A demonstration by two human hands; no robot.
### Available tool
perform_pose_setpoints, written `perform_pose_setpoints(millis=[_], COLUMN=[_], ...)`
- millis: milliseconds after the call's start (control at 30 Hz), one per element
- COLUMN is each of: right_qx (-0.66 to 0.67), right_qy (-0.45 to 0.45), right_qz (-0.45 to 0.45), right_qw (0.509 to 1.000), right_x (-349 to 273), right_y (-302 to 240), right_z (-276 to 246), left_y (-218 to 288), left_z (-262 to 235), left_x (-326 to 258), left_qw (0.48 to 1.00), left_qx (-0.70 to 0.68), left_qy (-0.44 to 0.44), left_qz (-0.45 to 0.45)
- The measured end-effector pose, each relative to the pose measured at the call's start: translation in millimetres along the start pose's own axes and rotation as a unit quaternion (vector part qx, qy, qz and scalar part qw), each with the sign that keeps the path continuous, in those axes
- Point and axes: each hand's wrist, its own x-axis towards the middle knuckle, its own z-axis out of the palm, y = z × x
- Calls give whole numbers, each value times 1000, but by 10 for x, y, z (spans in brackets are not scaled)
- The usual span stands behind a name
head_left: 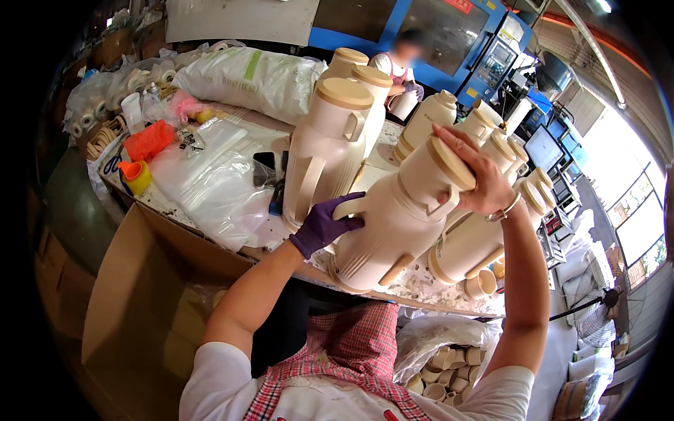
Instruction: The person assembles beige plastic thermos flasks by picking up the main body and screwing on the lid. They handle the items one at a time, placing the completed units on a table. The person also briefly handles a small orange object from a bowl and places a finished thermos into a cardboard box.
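Purple-gloved, the left hand point(324, 226) is gripping the curved handle of a cream plastic jug point(397, 221), fingers wrapped tight, while the bare right hand point(476, 179) is pressing down on its flat tan lid, palm spread over the rim. The jug is leaning tilted above the speckled worktable point(421, 284). Just behind it, 3 taller matching jugs point(330, 137) are standing upright, and more are crowding the right side. Clear plastic bags point(210, 182) are lying to the left beside an orange tool point(147, 140). A white sack point(253, 77) is resting farther back. An open cardboard box point(133, 295) is sitting below the table edge, and small cream cups point(446, 372) are filling a bag at lower right.
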Motion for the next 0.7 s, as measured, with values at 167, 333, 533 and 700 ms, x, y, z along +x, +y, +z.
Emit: perform_pose_setpoints(millis=[167,333,533,700], right_qx=[29,-29,-202,-200], right_qy=[-32,-30,-7,-85], right_qz=[21,26,357,414], right_qw=[999,999,912,884], right_x=[23,15,-11,375], right_y=[-16,-116,-295,-649], right_z=[67,128,279,351], left_y=[67,90,435,600], left_z=[16,26,1033,1595], left_x=[-5,-30,-508,-733], left_qw=[1000,1000,991,992], left_qx=[3,23,99,54], left_qy=[6,7,-23,-84], left_qz=[-2,-21,85,82])
